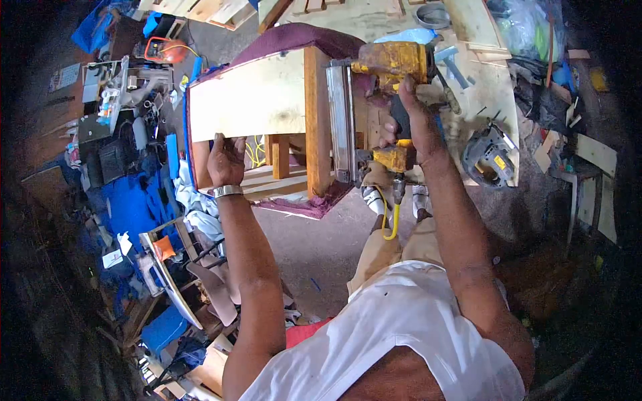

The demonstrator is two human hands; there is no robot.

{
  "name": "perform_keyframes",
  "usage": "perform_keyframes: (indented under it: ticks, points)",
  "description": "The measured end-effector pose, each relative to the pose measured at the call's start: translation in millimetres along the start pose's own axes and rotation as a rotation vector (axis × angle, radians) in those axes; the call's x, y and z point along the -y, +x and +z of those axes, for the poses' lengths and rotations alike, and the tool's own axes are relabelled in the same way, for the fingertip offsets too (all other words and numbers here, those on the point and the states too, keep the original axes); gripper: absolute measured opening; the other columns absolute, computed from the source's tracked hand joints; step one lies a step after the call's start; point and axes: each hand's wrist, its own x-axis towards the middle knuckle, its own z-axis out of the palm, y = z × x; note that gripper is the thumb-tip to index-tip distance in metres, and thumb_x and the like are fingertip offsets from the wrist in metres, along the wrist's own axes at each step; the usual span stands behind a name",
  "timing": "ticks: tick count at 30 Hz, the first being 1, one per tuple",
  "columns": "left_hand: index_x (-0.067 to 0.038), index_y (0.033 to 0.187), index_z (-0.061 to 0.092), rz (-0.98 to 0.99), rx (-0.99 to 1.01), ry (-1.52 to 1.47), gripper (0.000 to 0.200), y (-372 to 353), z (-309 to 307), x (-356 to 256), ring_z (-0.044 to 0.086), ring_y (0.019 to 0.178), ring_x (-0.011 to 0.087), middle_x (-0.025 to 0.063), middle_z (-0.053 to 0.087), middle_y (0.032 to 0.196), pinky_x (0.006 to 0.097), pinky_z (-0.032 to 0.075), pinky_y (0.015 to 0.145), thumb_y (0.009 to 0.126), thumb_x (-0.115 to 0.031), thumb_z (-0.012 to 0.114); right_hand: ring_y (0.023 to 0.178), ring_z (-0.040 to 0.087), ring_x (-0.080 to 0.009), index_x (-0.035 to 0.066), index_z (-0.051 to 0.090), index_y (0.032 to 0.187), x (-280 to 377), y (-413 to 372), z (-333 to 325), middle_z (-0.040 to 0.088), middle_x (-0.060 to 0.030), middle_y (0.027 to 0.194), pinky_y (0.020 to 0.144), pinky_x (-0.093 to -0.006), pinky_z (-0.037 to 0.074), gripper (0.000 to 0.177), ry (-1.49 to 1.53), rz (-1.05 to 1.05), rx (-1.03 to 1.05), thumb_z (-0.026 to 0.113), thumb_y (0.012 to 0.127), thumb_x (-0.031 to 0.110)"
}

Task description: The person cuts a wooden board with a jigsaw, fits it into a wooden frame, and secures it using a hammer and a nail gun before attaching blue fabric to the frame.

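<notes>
My right hand [422, 123] is wrapped round the black grip of a worn yellow air nail gun [398, 60], with a yellow air hose [395, 224] hanging from its handle. The gun's silver magazine [341, 123] stands beside an upright wooden post [317, 120], its nose close to the post's top. A pale plywood panel [251, 97] lies against the frame, and the fingers of my left hand [227, 160] are closed on its lower edge. Maroon fabric [301, 37] covers the frame's far side. Below the panel, inside the frame, shows a short wooden block [281, 157].
On the plywood-topped bench [498, 110] at right lie a grey power tool [491, 157], a metal bowl [433, 16] and wood strips. Blue cloth [137, 210] and clutter crowd the left floor. A wooden stand [585, 180] is far right.
</notes>
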Motion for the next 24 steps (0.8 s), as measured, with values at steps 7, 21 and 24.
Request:
perform_keyframes:
  ticks: [7, 21, 24]
  points:
    - [-0.005, 0.108, 0.061, -0.002, 0.0, 0.049, 0.026, 0, -1, 1, 0.068, 0.08, 0.0228, 0.0101, 0.069, 0.09, 0.031, 0.061, 0.071, 0.099, -0.028, 0.053, 0.047, 0.053, -0.0137, 0.015, 0.048, 0.099, 2, 2, 1, 0.05, 0.0002, 0.059, 0.051, -0.0336, 0.052, 0.052, 0.007, 0.039, 0.016, 0.056, 0.087, 0.065]
    - [-0.006, 0.105, 0.06, -0.059, -0.058, 0.022, 0.025, -8, 21, -6, 0.065, 0.084, 0.0208, 0.0075, 0.065, 0.088, 0.0344, 0.058, 0.076, 0.098, -0.03, 0.055, 0.046, 0.051, -0.0132, 0.011, 0.052, 0.092, 21, 14, 5, 0.048, 0.0004, 0.057, 0.049, -0.0317, 0.05, 0.054, -0.065, -0.009, -0.001, 0.053, 0.09, 0.065]
    - [-0.005, 0.108, 0.057, -0.133, -0.116, 0.029, 0.029, -12, 25, -7, 0.063, 0.089, 0.0221, 0.0084, 0.063, 0.092, 0.0375, 0.057, 0.082, 0.098, -0.032, 0.055, 0.049, 0.055, -0.0122, 0.013, 0.054, 0.103, 12, -1, -12, 0.053, 0.0004, 0.06, 0.05, -0.0287, 0.048, 0.051, -0.137, -0.011, -0.013, 0.055, 0.09, 0.062]
